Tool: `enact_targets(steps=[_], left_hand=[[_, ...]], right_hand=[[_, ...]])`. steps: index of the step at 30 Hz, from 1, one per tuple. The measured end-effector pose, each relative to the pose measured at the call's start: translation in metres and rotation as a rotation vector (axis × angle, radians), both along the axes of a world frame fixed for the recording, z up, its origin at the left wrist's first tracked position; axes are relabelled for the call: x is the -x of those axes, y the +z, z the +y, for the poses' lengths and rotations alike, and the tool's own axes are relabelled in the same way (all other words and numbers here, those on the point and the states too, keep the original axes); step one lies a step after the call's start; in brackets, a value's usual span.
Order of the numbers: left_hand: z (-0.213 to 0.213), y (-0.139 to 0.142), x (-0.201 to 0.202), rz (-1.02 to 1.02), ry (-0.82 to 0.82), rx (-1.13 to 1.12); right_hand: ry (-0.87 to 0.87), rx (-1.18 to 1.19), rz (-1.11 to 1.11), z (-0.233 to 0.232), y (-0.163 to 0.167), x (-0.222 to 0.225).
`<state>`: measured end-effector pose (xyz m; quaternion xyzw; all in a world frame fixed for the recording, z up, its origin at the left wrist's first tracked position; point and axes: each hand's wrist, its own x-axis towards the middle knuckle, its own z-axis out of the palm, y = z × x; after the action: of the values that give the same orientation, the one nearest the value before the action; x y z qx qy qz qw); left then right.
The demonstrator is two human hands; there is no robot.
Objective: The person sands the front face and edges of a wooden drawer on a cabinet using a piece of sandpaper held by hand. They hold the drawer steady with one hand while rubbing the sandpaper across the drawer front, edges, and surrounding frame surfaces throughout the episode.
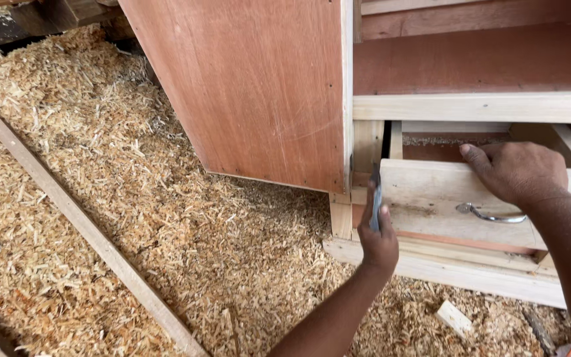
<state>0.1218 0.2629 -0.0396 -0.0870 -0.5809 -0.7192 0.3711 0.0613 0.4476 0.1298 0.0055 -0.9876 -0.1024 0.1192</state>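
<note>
My left hand point(377, 239) grips a thin grey-blue flat tool point(375, 197), its upper end pressed at the left edge of a pale wooden drawer front point(424, 205). My right hand point(515, 172) rests on the drawer's top edge, fingers curled over it, just above a curved metal handle point(490, 214). The drawer is pulled partly out of a reddish plywood cabinet point(259, 86).
Wood shavings point(133, 198) cover the floor thickly. A long wooden slat point(80, 221) runs diagonally across them at left. A small wood offcut point(454, 317) lies below the cabinet's base rail point(457, 271). A pale rail point(477, 106) crosses above the drawer opening.
</note>
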Motion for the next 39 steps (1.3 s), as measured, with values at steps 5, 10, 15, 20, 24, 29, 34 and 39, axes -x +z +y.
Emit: enact_targets(steps=[5, 10, 15, 20, 24, 29, 34, 39], left_hand=[[-0.025, 0.046, 0.040, 0.443, 0.474, 0.810], [-0.056, 0.008, 0.036, 0.338, 0.501, 1.815], [-0.071, -0.018, 0.043, 0.409, 0.353, 1.970], [-0.033, -0.017, 0.051, 0.465, 0.280, 1.845], [-0.024, -0.015, 0.039, 0.476, 0.343, 1.952], [-0.075, 0.016, 0.045, 0.608, 0.406, 1.807], [-0.058, 0.036, 0.051, 0.522, 0.330, 1.511], [-0.024, 0.023, 0.030, 0.535, 0.306, 1.520]], right_hand=[[-0.012, 0.057, -0.004, 0.014, 0.000, 0.005], [-0.065, 0.053, -0.011, 0.018, 0.000, 0.009], [-0.082, 0.023, -0.025, 0.014, -0.002, 0.009], [-0.105, 0.044, -0.009, 0.010, -0.002, 0.008], [-0.101, 0.064, 0.027, 0.010, -0.003, 0.005], [-0.109, 0.055, 0.024, 0.012, -0.005, 0.008], [-0.062, 0.065, 0.088, 0.013, -0.009, 0.010], [-0.058, 0.080, 0.116, 0.014, -0.013, 0.004]])
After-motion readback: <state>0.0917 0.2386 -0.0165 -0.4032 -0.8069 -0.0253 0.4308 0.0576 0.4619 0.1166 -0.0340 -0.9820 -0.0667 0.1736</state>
